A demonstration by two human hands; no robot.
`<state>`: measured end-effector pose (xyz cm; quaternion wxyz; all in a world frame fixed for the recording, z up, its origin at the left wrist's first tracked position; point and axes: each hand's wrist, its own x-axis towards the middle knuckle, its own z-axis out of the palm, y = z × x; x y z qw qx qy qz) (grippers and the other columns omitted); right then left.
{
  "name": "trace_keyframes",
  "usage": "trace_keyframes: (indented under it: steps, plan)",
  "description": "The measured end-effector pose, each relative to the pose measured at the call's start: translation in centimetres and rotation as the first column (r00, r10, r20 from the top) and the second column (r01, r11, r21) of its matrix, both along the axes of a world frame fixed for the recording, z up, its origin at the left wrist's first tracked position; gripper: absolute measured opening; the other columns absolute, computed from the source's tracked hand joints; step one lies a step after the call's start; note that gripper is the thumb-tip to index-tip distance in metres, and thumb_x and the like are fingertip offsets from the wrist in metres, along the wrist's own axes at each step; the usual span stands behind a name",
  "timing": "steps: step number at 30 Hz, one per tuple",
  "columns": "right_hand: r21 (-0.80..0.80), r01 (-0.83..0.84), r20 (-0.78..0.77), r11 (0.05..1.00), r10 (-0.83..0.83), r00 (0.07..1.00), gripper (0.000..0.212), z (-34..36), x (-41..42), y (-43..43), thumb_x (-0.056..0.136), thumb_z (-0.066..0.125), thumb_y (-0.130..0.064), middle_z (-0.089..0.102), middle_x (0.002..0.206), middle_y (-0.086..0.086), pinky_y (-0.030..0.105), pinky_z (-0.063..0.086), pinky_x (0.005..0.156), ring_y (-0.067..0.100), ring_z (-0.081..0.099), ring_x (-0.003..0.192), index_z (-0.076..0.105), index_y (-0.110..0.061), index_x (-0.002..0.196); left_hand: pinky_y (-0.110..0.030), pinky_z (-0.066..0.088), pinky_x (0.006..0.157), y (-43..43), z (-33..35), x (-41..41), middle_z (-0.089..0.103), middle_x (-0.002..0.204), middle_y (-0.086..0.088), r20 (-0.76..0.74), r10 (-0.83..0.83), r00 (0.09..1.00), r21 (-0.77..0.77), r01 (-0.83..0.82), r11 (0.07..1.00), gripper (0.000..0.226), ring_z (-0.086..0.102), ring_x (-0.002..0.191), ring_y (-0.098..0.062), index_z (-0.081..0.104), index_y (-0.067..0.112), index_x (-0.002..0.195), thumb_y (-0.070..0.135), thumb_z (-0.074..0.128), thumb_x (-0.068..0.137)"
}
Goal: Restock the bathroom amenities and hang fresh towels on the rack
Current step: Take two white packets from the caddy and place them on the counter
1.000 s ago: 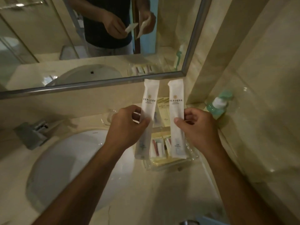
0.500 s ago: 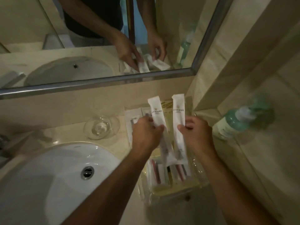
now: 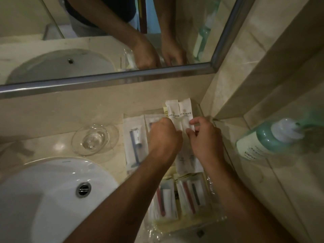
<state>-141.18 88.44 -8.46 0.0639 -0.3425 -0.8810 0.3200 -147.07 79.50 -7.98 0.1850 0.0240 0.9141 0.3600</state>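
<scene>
Packets (image 3: 185, 115), one held in the left hand (image 3: 164, 137), one pinched in the right hand (image 3: 206, 139) (labels up), should settle flat and parallel in the tray (image 3: 213, 195).

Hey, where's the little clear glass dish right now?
In the head view, the glass dish sits on the counter left of centre, just beyond the sink basin and immediately left of the clear packet with a blue handle inside.

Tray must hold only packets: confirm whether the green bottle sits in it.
No, the bottle stands outside the tray, well off to its right.
</scene>
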Motion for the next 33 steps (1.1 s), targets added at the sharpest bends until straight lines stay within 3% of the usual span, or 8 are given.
trace_keyframes:
  steps: [6, 10, 13, 18, 24, 27, 33]
  plan:
    - [0.083, -0.063, 0.003, 0.995, 0.063, 0.998, 0.027, -0.8, 0.4, -0.1, 0.098, 0.062, -0.018, 0.069, 0.125, 0.001, 0.028, 0.051, 0.09, 0.019, 0.063, 0.113, 0.065, -0.021, 0.124, -0.027, 0.056, 0.072, 0.3, 0.5, 0.6, 0.064, 0.102, 0.0, -0.167, -0.122, 0.978, -0.126, 0.101, 0.987, 0.02, 0.06, 0.081, -0.015, 0.063, 0.009, 0.112, 0.019, 0.068, 0.095]
    - [0.157, -0.074, 0.02, 0.985, 0.072, 0.997, 0.027, -1.0, 0.8, -0.1, 0.097, 0.063, -0.021, 0.064, 0.127, 0.002, 0.032, 0.049, 0.094, 0.021, 0.059, 0.117, 0.066, -0.024, 0.124, -0.031, 0.054, 0.083, 0.1, 0.6, 1.5, 0.061, 0.118, -0.01, -0.322, -0.284, 0.903, -0.322, 0.178, 0.93, 0.034, 0.06, 0.102, -0.022, 0.054, 0.009, 0.126, 0.018, 0.067, 0.096]
    - [0.188, -0.099, 0.066, 0.977, 0.088, 0.994, 0.033, -0.4, 1.3, 0.0, 0.097, 0.063, -0.023, 0.058, 0.135, 0.002, 0.03, 0.044, 0.096, 0.022, 0.055, 0.122, 0.064, -0.024, 0.13, -0.032, 0.05, 0.086, -0.2, 1.2, 2.1, 0.058, 0.117, -0.012, -0.381, -0.368, 0.848, -0.396, 0.21, 0.894, 0.025, 0.055, 0.106, -0.024, 0.059, 0.01, 0.12, 0.016, 0.065, 0.096]
    - [0.188, -0.145, 0.083, 0.971, 0.131, 0.988, 0.029, 1.7, 2.4, -0.6, 0.095, 0.067, -0.025, 0.06, 0.13, 0.001, 0.03, 0.048, 0.092, 0.02, 0.057, 0.116, 0.064, -0.025, 0.124, -0.032, 0.051, 0.076, -1.9, 3.2, 2.7, 0.064, 0.106, -0.01, -0.389, -0.406, 0.827, -0.392, 0.251, 0.885, 0.017, 0.057, 0.098, -0.024, 0.062, 0.011, 0.113, 0.015, 0.063, 0.096]
    - [0.185, -0.188, 0.012, 0.964, 0.189, 0.982, 0.025, 8.2, 3.7, -2.3, 0.094, 0.07, -0.025, 0.07, 0.119, -0.005, 0.025, 0.052, 0.083, 0.014, 0.064, 0.103, 0.067, -0.025, 0.119, -0.037, 0.057, 0.081, -6.1, 9.9, 2.9, 0.069, 0.108, -0.007, -0.386, -0.578, 0.719, -0.461, 0.393, 0.796, 0.026, 0.064, 0.097, -0.024, 0.067, 0.015, 0.113, 0.034, 0.06, 0.098]
    - [0.212, -0.236, 0.002, 0.948, 0.241, 0.97, 0.02, 11.7, 4.5, -3.1, 0.093, 0.069, -0.029, 0.072, 0.108, -0.006, 0.026, 0.053, 0.075, 0.011, 0.064, 0.092, 0.068, -0.027, 0.113, -0.038, 0.058, 0.082, -8.3, 12.7, 3.3, 0.069, 0.106, -0.004, -0.339, -0.603, 0.722, -0.491, 0.411, 0.768, 0.025, 0.065, 0.094, -0.021, 0.066, 0.018, 0.112, 0.037, 0.062, 0.096]
    - [0.224, -0.297, 0.021, 0.928, 0.299, 0.954, 0.015, 18.4, 7.7, -5.2, 0.089, 0.07, -0.03, 0.071, 0.094, -0.01, 0.029, 0.056, 0.077, 0.011, 0.065, 0.087, 0.07, -0.028, 0.104, -0.035, 0.057, 0.082, -13.3, 18.6, 4.4, 0.068, 0.108, 0.0, -0.245, -0.618, 0.747, -0.485, 0.458, 0.745, 0.028, 0.065, 0.092, -0.018, 0.065, 0.022, 0.116, 0.039, 0.064, 0.094]
